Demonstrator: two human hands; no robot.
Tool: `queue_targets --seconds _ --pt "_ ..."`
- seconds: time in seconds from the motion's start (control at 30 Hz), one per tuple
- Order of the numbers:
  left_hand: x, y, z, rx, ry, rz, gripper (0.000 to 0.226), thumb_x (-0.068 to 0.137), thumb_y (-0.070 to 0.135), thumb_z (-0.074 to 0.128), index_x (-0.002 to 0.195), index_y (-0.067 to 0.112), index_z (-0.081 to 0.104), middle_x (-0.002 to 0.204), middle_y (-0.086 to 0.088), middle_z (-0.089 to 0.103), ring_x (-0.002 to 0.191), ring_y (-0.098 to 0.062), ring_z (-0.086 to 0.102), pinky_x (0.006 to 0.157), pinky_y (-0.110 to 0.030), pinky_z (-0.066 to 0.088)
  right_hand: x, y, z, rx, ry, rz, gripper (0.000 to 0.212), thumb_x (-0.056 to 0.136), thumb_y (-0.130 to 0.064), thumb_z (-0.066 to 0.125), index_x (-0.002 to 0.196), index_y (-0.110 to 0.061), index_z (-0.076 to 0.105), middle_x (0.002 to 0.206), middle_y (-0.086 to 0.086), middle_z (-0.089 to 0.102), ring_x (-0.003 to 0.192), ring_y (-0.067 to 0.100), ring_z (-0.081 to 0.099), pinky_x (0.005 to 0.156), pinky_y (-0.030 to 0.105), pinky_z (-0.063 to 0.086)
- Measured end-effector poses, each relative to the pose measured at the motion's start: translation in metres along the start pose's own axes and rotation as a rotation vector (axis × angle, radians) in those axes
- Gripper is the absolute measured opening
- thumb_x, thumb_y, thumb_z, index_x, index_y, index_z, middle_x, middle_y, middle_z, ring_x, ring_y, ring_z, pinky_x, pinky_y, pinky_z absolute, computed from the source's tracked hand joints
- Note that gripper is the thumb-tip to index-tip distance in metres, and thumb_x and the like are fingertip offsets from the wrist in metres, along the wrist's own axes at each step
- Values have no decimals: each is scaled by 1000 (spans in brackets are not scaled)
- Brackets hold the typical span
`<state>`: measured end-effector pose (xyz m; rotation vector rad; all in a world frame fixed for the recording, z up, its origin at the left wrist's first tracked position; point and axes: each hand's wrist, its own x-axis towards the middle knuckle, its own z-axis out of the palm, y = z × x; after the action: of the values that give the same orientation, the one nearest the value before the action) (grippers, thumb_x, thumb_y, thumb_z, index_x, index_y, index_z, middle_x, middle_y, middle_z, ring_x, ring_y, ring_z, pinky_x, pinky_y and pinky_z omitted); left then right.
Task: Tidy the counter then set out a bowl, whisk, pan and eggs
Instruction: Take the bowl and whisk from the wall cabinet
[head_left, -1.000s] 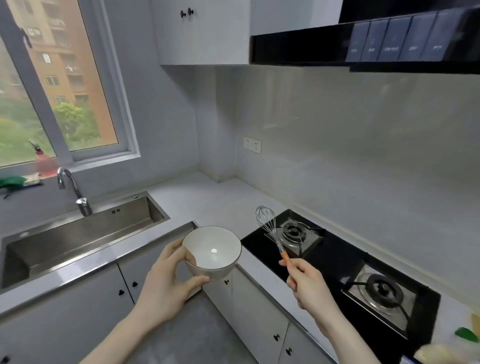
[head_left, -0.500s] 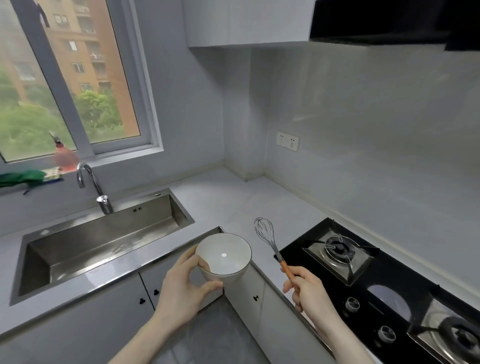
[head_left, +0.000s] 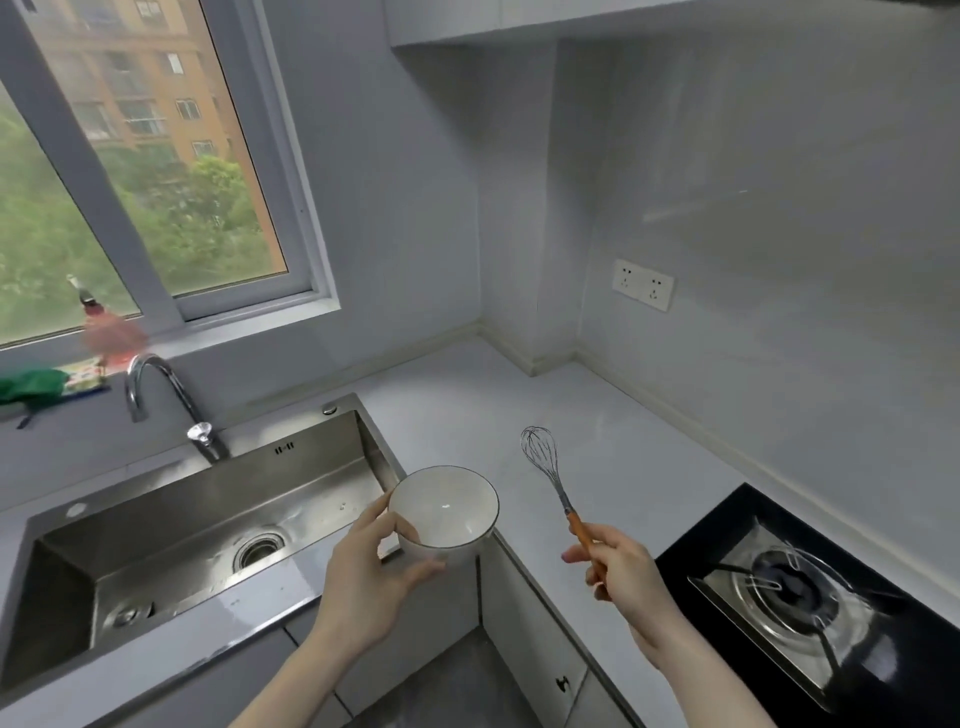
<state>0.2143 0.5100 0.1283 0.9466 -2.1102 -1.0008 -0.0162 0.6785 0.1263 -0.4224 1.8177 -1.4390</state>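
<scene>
My left hand (head_left: 371, 582) grips a white bowl (head_left: 447, 512) with a thin dark rim, held in the air over the counter's inner corner edge, its inside empty. My right hand (head_left: 626, 579) holds a small metal whisk (head_left: 545, 465) by its orange handle, wires pointing up and away, above the grey counter (head_left: 519, 410). No pan or eggs are in view.
A steel sink (head_left: 208, 525) with a curved tap (head_left: 156, 395) lies to the left under the window. A black gas hob (head_left: 810, 587) sits at the right. A wall socket (head_left: 642, 284) is on the back wall. A red bottle (head_left: 106, 332) and green cloth (head_left: 31, 384) rest on the sill.
The view has swung left and downward, the hob sliding to the right edge and the sink filling more of the frame. Both hands have carried the bowl and whisk toward the corner counter.
</scene>
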Motion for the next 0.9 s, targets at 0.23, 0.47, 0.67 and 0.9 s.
queue_targets --seconds 0.23,0.47,0.67,0.9 --pt "91 -56 -2 -13 -15 -33 34 65 29 94 82 27 65 136 30 56 125 5 50 96 -28 41 82 -11 31 -13 10 116 23 101 -11 52 113 -18 69 92 0 80 77 17 50 65 26 39" --pt "211 -115 23 -4 -173 -10 38 64 30 94 75 25 58 134 36 54 113 -9 58 83 -35 49 157 -10 56 49 143 232 18 102 -10 51 113 -13 65 91 0 80 73 16 47 53 21 34" --pt "294 -158 58 33 -290 1 38 65 34 93 74 23 58 123 30 60 104 -7 60 76 -33 53 208 -13 75 26 236 297 25 98 2 46 103 -10 67 93 9 73 64 17 45 53 26 39" --pt "350 -187 89 98 -368 -136 40 60 39 95 70 23 60 108 30 58 71 -11 63 52 -26 40 254 -7 84 -15 227 400 22 95 5 49 108 4 67 74 14 62 66 24 58 63 35 55"
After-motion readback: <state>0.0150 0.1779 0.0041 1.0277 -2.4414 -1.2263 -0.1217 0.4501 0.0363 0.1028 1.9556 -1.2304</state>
